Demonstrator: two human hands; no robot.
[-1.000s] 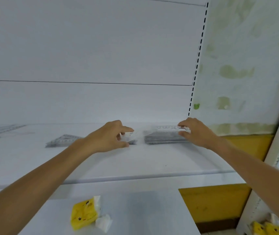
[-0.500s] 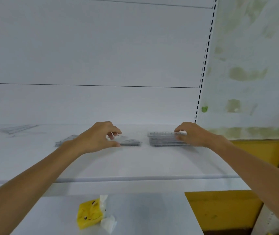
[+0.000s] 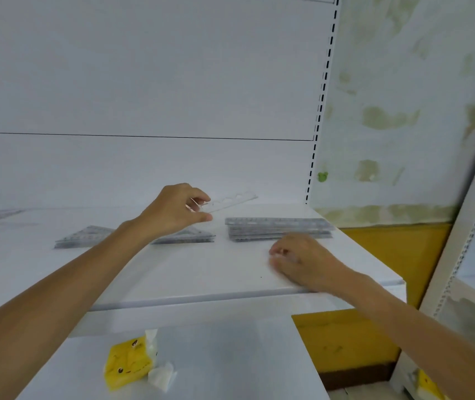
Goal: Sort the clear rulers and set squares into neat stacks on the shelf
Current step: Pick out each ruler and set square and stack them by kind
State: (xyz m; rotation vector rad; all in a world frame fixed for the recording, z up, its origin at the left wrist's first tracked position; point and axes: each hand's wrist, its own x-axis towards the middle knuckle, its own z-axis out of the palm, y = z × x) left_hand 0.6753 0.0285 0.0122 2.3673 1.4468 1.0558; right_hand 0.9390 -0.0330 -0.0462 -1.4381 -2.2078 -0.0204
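while the left hand (image 3: 176, 210) fingers pinch a clear ruler (image 3: 232, 200), the right hand (image 3: 302, 259) lies loosely curled, empty.

Shelf (image 3: 172, 278): front strip bare along the front edge, open for passage. Set-square stack (image 3: 86, 238) sits mid-depth, left of centre; ruler stack (image 3: 276, 228) near the right edge, a narrow gap between them. Left forearm crosses above the set squares. Right hand (image 3: 302, 261) rests just before the ruler stack. Slotted upright (image 3: 321, 111) bounds the back right corner.
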